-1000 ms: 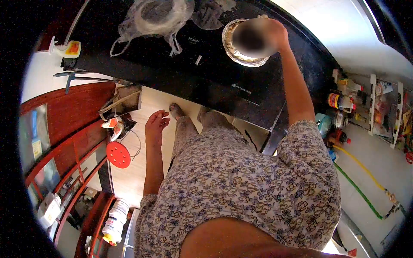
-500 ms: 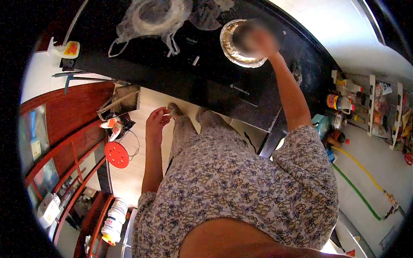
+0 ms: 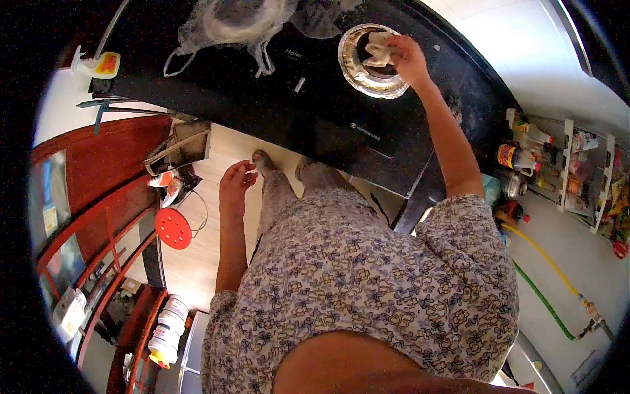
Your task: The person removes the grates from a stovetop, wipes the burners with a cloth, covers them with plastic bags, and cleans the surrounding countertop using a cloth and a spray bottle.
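Note:
My right hand (image 3: pixel 408 60) is closed on a crumpled whitish cloth (image 3: pixel 379 50), over the round, foil-lined ring (image 3: pixel 354 71) on the black cooktop (image 3: pixel 328 121). The middle of the ring looks dark, and the cloth hides part of it. My left hand (image 3: pixel 236 180) hangs beside my body in front of the counter, its fingers loosely curled and apart, with nothing seen in them. A clear plastic bag (image 3: pixel 239 29) with handles lies at the back left of the cooktop, and a small silvery piece (image 3: pixel 300 85) lies near its centre.
A spray bottle (image 3: pixel 98 64) lies at the far left of the counter. On the left are a red perforated disc (image 3: pixel 173 228) and stacked white tubs (image 3: pixel 168 330). Bottles (image 3: pixel 515 157) and a white rack (image 3: pixel 566 164) stand at the right, near a yellow hose (image 3: pixel 545 259).
The blur over the ring is gone, and the cloth in my right hand now shows. That hand has shifted within the ring area. My left hand has barely moved; the view has tilted slightly.

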Demonstrator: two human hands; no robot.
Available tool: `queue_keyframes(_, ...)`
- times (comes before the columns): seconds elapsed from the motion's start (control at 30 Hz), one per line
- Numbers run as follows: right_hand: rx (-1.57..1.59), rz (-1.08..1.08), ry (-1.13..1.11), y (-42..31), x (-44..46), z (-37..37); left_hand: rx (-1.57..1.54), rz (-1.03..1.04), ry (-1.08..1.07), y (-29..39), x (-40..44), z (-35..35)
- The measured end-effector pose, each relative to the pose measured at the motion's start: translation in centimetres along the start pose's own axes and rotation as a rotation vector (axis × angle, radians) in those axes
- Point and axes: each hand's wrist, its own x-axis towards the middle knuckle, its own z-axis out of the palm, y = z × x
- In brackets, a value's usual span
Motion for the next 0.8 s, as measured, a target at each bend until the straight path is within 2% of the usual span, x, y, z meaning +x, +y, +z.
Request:
queue_keyframes(0.07, -0.146, -0.162, -0.278, 1.0, -1.2, 0.2, 0.012, -0.004, -0.014, -0.3, 0.4, -0.1)
queue_keyframes(0.1, -0.071, -0.096, -0.289, 2.1, -0.8, 0.2, 0.011, -0.008, -0.023, -0.3, 0.6, -0.1)
queue_keyframes(0.2, 0.412, 0.302, 0.192, 2.2, -0.3, -2.4, -0.004, -0.007, -0.030, 0.5, 0.3, 0.8)
queue_keyframes(0.27, 0.603, 0.501, 0.395, -0.9, 0.4, -5.7, 0.007, -0.002, -0.034, 0.8, 0.3, 0.9)
queue_keyframes(0.3, 0.732, 0.513, 0.492, -0.9, 0.2, -6.6, 0.022, 0.000, -0.036, 0.8, 0.3, 0.8)
queue_keyframes(0.33, 0.672, 0.490, 0.541, -0.9, -0.3, -7.2, 0.034, 0.004, -0.040, 0.7, 0.4, 0.8)
queue_keyframes(0.4, 0.747, 0.506, 0.522, 0.8, -1.7, -6.5, 0.026, 0.013, -0.066, 0.4, 0.8, 0.8)
queue_keyframes(0.47, -0.227, 0.004, 0.272, 1.6, -3.4, -3.9, 0.022, 0.007, -0.085, 0.5, 1.1, 1.2)
queue_keyframes(0.5, -0.062, 0.165, -0.110, 0.8, -4.0, -3.3, 0.020, -0.003, -0.095, 0.7, 1.2, 2.0)
queue_keyframes(0.53, -0.400, -0.050, 0.053, 1.7, -4.9, -2.1, 0.019, -0.012, -0.103, 0.9, 1.4, 2.7)
queue_keyframes(0.6, 0.178, 0.272, 0.281, 2.3, -4.6, -1.5, 0.008, -0.003, -0.131, 1.0, 1.7, 3.7)
queue_keyframes(0.67, 0.252, 0.360, 0.458, 1.5, -4.6, -2.6, 0.031, -0.035, -0.121, 0.9, 1.6, 3.5)
queue_keyframes(0.7, 0.376, 0.351, 0.495, 0.1, -4.3, -3.1, 0.053, -0.059, -0.105, 0.5, 1.9, 3.4)
queue_keyframes(0.8, 0.318, 0.372, 0.537, 0.2, -4.9, -4.2, 0.132, -0.056, -0.126, 0.5, 2.5, 4.0)
